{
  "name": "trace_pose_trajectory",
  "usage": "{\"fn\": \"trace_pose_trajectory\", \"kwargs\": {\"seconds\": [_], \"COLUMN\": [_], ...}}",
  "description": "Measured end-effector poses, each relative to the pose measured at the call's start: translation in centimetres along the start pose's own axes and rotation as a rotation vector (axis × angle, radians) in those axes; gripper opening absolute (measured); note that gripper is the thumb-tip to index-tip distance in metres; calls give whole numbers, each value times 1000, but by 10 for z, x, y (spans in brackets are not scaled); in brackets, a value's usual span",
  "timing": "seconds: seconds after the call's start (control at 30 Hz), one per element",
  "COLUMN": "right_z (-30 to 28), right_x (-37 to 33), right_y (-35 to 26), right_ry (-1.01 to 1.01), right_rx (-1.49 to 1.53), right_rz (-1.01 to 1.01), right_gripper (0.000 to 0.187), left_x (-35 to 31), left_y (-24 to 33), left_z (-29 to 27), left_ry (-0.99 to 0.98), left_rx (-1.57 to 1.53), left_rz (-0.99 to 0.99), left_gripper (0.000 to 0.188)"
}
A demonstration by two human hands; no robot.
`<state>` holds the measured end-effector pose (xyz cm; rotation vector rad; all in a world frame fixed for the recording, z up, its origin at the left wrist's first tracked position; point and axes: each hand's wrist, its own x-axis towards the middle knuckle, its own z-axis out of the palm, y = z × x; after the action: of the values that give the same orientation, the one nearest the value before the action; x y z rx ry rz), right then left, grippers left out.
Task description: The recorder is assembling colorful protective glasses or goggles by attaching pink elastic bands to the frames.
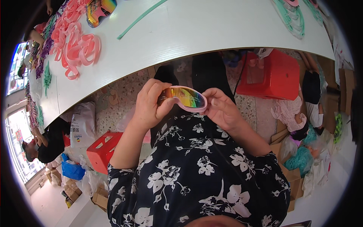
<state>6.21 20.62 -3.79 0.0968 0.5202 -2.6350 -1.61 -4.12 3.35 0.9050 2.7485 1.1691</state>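
Note:
A pair of ski goggles with a pink frame and a mirrored yellow-orange-green lens is held up in front of my body, below the table edge. My left hand grips the left end of the frame, thumb at the lower edge and fingers over the top. At the right end, my right hand pinches the frame's side between thumb and fingers. The lens faces up, with some pale print on it. No strap can be seen on the goggles.
On the white table lie a heap of pink straps, more mirrored goggles, a green strap and green bundles. Red stools stand beneath and left. Other people sit left and right, among bags and cartons.

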Motion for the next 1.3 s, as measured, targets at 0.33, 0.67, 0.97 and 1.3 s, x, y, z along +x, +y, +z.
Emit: {"fn": "trace_pose_trajectory", "kwargs": {"seconds": [0.33,0.67,0.97,1.3], "right_z": [10,14,7,20], "right_x": [5,8,8,3], "right_y": [6,9,11,14], "right_ry": [97,184,234,191], "right_rx": [-147,-265,-365,-360], "right_rz": [-120,-217,-234,-279], "right_gripper": [25,26,34,55], "left_x": [-9,-17,-20,-19], "left_y": [2,0,-4,7], "left_z": [19,44,61,68], "left_ry": [75,173,227,266], "left_rx": [16,180,223,405], "left_rz": [-149,-119,-112,-128], "left_gripper": [31,39,46,47]}}
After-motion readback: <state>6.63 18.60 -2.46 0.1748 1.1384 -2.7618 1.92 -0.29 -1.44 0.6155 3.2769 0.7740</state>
